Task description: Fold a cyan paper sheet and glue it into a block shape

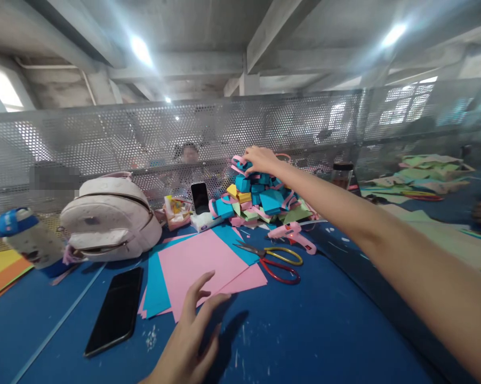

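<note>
My right hand (262,159) reaches far forward to the top of a heap of folded paper pieces (260,197), blue, pink, yellow and green. Its fingers are closed on a pink-and-blue paper piece (240,164) there. Near me, my left hand (198,325) hovers with fingers apart and nothing in them, by the front edge of the pink paper sheets (204,261). Blue sheets (156,282) lie beneath these. Scissors (270,258) with one yellow and one red handle rest partly on the stack, blades apart. A pink glue gun (292,234) lies just behind them.
Left of the sheets lie a black phone (115,312), a white backpack (110,218) and a bottle (32,240). A second phone (200,198) stands upright by a tissue pack (203,221). A perforated metal screen (208,122) closes off the back; people sit beyond it.
</note>
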A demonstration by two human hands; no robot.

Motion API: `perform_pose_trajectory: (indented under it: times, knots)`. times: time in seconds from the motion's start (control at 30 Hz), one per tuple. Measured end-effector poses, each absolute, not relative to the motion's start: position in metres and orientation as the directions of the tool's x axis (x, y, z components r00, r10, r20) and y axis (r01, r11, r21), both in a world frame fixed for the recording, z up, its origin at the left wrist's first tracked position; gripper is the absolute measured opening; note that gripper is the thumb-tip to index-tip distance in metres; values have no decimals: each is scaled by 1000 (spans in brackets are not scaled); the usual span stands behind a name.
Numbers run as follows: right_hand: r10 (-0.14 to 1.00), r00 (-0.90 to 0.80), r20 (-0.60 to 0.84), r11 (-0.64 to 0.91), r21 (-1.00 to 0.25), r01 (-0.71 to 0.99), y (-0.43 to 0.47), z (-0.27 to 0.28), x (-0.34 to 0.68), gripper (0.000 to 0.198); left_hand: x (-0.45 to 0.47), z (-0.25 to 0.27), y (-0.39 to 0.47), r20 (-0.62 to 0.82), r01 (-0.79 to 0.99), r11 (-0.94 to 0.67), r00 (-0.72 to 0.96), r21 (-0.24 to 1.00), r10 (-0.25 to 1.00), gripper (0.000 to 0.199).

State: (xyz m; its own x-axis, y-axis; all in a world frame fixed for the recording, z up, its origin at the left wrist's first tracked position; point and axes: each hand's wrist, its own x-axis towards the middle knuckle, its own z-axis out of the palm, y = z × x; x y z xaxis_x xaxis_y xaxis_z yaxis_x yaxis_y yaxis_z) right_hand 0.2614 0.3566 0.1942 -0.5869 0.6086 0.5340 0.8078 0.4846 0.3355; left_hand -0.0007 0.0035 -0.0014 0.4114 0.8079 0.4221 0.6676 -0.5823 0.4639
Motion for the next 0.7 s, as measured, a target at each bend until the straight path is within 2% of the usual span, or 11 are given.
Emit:
perform_pose_trajectory:
  times: [0.2,0.4,0.6,0.7]
  knots:
    - [650,-513,561,464,242,852,359,190,259,36,1,-3,2,419,657,-552,370,513,829,48]
    - [670,-511,538,519,153,841,359,193,265,42,-1,-3,3,412,652,-578,411,491,813,50]
    - [537,-424,729,602,22,798,325,203,249,50,0,-1,4,447,659,-593,403,463,798,48]
    - [448,-420,789,689,-6,725,293,198,220,38,0,2,4,431,667,-598,427,443,795,49]
